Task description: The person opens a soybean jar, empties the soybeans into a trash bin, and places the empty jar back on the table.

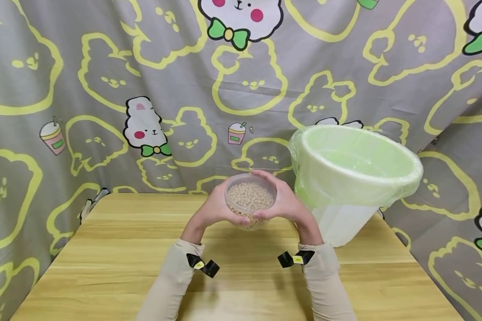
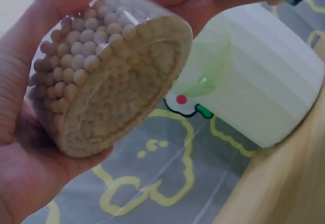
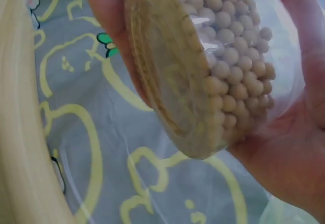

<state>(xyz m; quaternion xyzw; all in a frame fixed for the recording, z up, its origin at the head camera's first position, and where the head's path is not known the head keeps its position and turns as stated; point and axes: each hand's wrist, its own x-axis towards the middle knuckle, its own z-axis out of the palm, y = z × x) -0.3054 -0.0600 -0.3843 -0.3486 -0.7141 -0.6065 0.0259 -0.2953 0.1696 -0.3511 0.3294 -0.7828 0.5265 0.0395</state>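
Both hands hold a clear round plastic tub (image 1: 251, 196) of small beige balls up above the table. My left hand (image 1: 216, 206) wraps its left side, and my right hand (image 1: 286, 200) grips the right side. In the head view the two thumbs meet at the near side of the tub. The tub (image 2: 122, 92) shows its ringed base in the left wrist view, with the balls packed against the wall. From the right wrist, the same tub (image 3: 223, 66) appears tilted, with fingers on both sides of it.
A tall white bin (image 1: 341, 223) lined with a pale green translucent bag (image 1: 309, 187) stands at the right, close beside my right forearm. The wooden table (image 1: 116, 254) reaches back to a grey curtain (image 1: 193, 89) with cartoon bears. Each wrist wears a small black camera.
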